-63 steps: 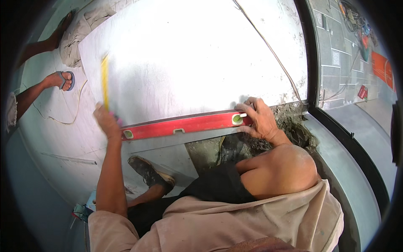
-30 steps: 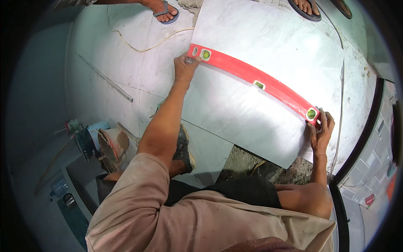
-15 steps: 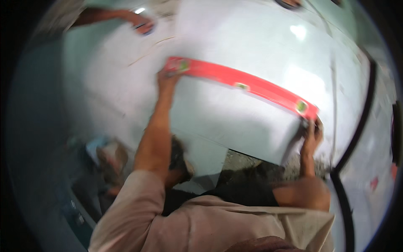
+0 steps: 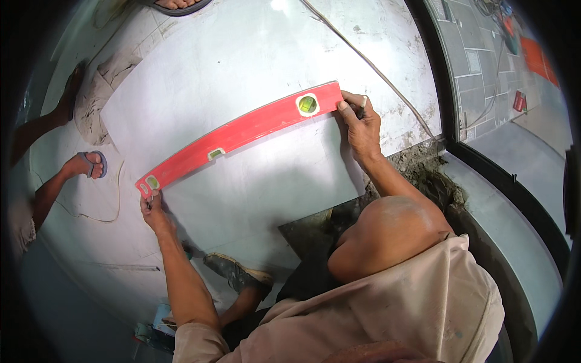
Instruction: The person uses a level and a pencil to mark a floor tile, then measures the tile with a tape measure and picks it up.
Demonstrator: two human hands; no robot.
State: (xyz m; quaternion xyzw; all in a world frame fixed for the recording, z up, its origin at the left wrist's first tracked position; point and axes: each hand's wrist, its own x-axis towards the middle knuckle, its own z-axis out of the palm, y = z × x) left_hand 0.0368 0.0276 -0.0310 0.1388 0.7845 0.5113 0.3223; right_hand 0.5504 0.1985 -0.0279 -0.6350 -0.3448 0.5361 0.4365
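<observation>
Head view, looking down on a floor being tiled. Nearest: the person's beige, dust-marked shirt [image 4: 387,314] and bent knee fill the lower right; a worn shoe [image 4: 239,273] sits on the floor between the forearms. Just right of the shoe, a dark patch of bare mortar bed [image 4: 308,233] shows where no tile lies, running on as rough dark rubble [image 4: 433,178] along the right edge of the tiles.

Large pale grey tile [image 4: 254,163] lies flat beyond the knee, smooth, lightly dusty. Across it rests a red spirit level [image 4: 242,133], slanting from near left to far right, a green vial at its far end. Left hand [image 4: 154,209] grips the level's near-left end, fingers curled on the end cap. Right hand [image 4: 360,124] presses the far-right end, fingers closed against it; something thin and pale shows between the fingers, too small to identify.

Beyond the tile: more pale floor with grey smears, and a thin cord [image 4: 369,63] running diagonally across. A black threshold strip [image 4: 448,115] bounds the right side; past it, small paving with cluttered items, blurred.

Left edge: another person's foot in a sandal [image 4: 88,164]; the leg is cut off by the rim. Top edge: another sandal [image 4: 175,6], partly cropped. Near-left corner clutter is too dark to make out.
</observation>
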